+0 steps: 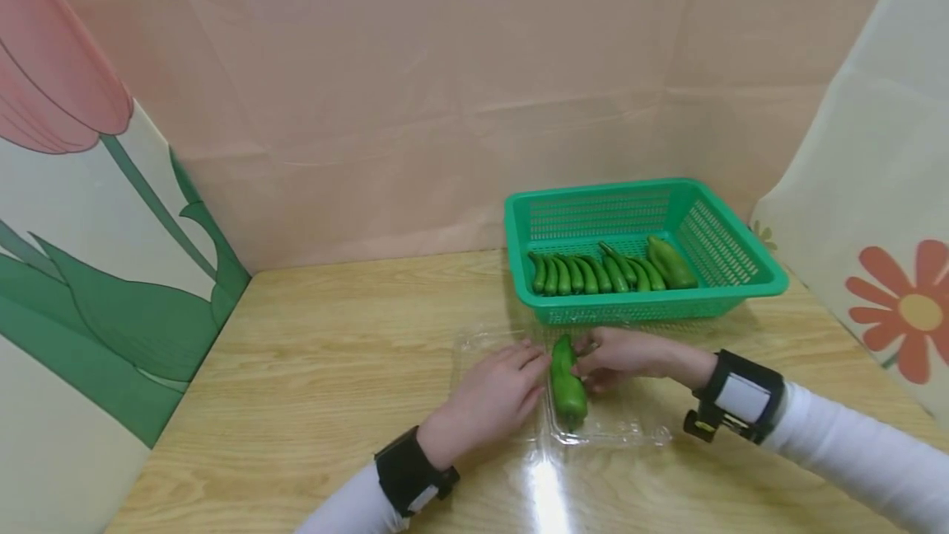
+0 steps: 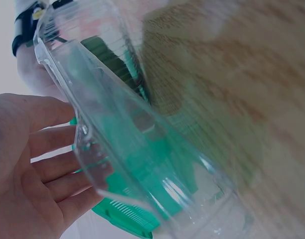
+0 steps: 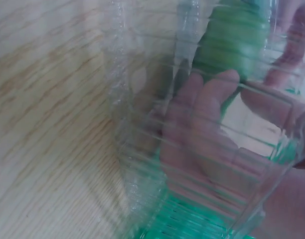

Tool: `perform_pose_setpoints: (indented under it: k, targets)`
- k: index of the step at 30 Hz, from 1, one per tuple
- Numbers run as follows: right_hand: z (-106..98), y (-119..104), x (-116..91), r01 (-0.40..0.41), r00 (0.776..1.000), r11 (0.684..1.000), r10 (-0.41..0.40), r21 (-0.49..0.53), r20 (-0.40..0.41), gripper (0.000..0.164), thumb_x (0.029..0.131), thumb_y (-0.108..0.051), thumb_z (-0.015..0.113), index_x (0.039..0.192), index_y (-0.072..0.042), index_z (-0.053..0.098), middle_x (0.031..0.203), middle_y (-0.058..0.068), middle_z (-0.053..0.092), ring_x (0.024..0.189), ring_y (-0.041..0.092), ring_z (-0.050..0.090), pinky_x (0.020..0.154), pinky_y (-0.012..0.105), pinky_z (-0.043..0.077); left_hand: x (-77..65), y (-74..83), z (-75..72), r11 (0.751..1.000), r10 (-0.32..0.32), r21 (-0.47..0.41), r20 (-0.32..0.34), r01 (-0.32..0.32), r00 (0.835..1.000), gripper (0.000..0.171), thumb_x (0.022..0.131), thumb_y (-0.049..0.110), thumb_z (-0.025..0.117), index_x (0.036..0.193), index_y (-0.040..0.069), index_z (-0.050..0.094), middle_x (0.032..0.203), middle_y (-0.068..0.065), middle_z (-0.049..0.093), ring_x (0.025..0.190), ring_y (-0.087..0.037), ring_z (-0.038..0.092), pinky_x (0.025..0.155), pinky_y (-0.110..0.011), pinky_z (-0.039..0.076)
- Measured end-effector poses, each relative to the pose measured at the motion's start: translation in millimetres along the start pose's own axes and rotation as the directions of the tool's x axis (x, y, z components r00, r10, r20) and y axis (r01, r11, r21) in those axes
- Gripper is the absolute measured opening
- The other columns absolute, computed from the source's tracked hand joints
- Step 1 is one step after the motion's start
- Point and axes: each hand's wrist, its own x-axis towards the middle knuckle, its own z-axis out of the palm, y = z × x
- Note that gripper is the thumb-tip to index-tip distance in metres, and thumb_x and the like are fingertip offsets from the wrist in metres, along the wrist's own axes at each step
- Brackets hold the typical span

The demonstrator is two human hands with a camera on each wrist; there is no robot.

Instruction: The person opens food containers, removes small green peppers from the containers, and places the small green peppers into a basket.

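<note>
A large, long green pepper (image 1: 569,392) lies in the clear plastic clamshell box (image 1: 630,423), along the inner side of its right half. My right hand (image 1: 619,355) pinches the pepper from the right, near its narrow end. Through the clear wall in the right wrist view, its fingers (image 3: 212,107) show against the pepper (image 3: 234,40). On the other side, my left hand (image 1: 495,390) lies over the box's left half. Its fingers (image 2: 58,167) extend nearly straight beside the plastic edge in the left wrist view; whether they press on it I cannot tell.
Behind the box stands a green plastic basket (image 1: 645,303). Several slim green peppers (image 1: 589,274) lie in a row inside it, with a larger green one (image 1: 670,264) at their right. A pink cloth wall (image 1: 371,105) closes off the back of the wooden table (image 1: 296,369).
</note>
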Motion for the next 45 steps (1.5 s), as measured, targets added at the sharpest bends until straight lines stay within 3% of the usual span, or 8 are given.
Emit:
perform_pose_setpoints:
  k: [4,8,13,21,30,38,45]
  targets:
    - [1,1,0,-0.009,1.0,0.999,0.008,0.049,0.013,0.056,0.085,-0.01,0.063,0.126,0.017,0.036,0.093,0.015,0.064,0.076,0.019,0.065,0.076,0.037,0.06,-0.3,-0.5,0.2,1.0,0.007,0.007,-0.01,-0.007,1.0,0.043,0.095,0.033,0.054,0.131,0.009,0.055,0.134,-0.009,0.057,0.127,-0.024,0.051,0.111,-0.034,0.04]
    - [2,3,2,-0.016,0.999,0.992,0.011,0.128,0.041,0.045,0.086,-0.007,0.06,0.121,0.015,0.042,0.095,0.017,0.066,0.079,0.021,0.068,0.082,0.042,0.059,-0.1,-1.0,0.6,1.0,0.009,0.006,-0.008,-0.009,1.0,0.043,0.095,0.033,0.054,0.131,0.009,0.054,0.134,-0.009,0.057,0.127,-0.024,0.051,0.111,-0.034,0.039]
    - [2,4,3,-0.021,0.998,0.986,0.012,0.167,0.057,0.037,0.089,-0.007,0.058,0.117,0.014,0.047,0.093,0.018,0.068,0.079,0.022,0.069,0.081,0.042,0.059,-0.2,-1.6,1.3,1.0,0.018,0.013,-0.013,-0.017,1.0,0.043,0.095,0.033,0.054,0.131,0.009,0.055,0.133,-0.009,0.057,0.127,-0.025,0.052,0.109,-0.034,0.041]
    - [1,5,1,-0.013,0.994,0.975,-0.011,0.224,0.107,0.044,0.089,-0.008,0.057,0.122,0.016,0.041,0.095,0.017,0.067,0.084,0.022,0.068,0.083,0.04,0.059,0.1,-2.7,1.5,0.998,0.036,0.045,-0.042,-0.034,0.998,0.042,0.095,0.033,0.054,0.129,0.008,0.056,0.131,-0.009,0.059,0.125,-0.024,0.053,0.109,-0.034,0.042]
    - [2,6,-1,0.005,0.985,0.964,-0.05,0.265,0.164,0.042,0.093,-0.009,0.052,0.123,0.018,0.04,0.103,0.019,0.063,0.09,0.025,0.067,0.085,0.039,0.058,-0.4,-2.0,1.5,0.999,0.029,0.033,-0.031,-0.028,0.999,0.042,0.095,0.032,0.055,0.13,0.009,0.056,0.131,-0.008,0.059,0.125,-0.024,0.053,0.11,-0.033,0.04]
    - [3,5,-2,0.017,0.989,0.969,-0.054,0.248,0.141,0.041,0.093,-0.011,0.053,0.12,0.018,0.043,0.101,0.018,0.064,0.088,0.024,0.068,0.085,0.039,0.058,-0.1,-1.3,1.5,0.999,0.017,0.033,-0.018,-0.017,1.0,0.042,0.095,0.034,0.054,0.13,0.01,0.056,0.132,-0.008,0.058,0.126,-0.024,0.052,0.11,-0.033,0.04]
    - [4,2,-8,0.021,0.999,0.982,-0.029,0.185,0.042,0.05,0.091,-0.012,0.057,0.123,0.02,0.037,0.106,0.024,0.061,0.089,0.027,0.068,0.085,0.042,0.058,0.2,-0.4,0.8,0.999,0.018,0.042,-0.013,-0.017,1.0,0.042,0.095,0.033,0.055,0.13,0.01,0.056,0.132,-0.008,0.058,0.126,-0.024,0.052,0.11,-0.034,0.04]
